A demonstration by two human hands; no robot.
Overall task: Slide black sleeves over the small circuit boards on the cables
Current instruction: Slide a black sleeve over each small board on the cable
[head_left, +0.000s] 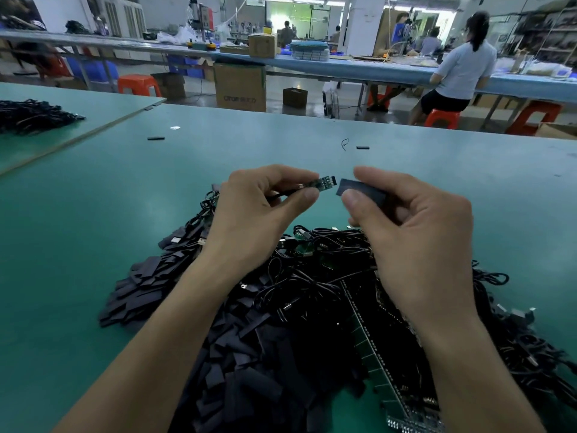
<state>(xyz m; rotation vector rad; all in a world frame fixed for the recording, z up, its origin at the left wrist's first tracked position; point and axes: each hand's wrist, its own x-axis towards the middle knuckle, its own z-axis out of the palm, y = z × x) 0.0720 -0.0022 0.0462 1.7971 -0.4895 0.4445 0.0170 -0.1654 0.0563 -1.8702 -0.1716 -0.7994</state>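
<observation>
My left hand (pixel 259 210) pinches a thin black cable just behind its small green circuit board (pixel 321 183), whose tip points right. My right hand (pixel 409 220) pinches a flat black sleeve (pixel 359 190) between thumb and fingers, its open end facing the board. A small gap separates the board's tip from the sleeve. Both are held above the green table (pixel 93 214). Below my arms lies a heap of loose black sleeves (pixel 249 354) and a tangle of black cables with boards (pixel 327 270).
A green perforated board strip (pixel 371 348) lies in the cable pile. Two stray sleeves (pixel 362 147) (pixel 155 138) lie farther out on the table. Another cable heap (pixel 28 115) sits at the far left. A seated person (pixel 462 70) works at the far bench.
</observation>
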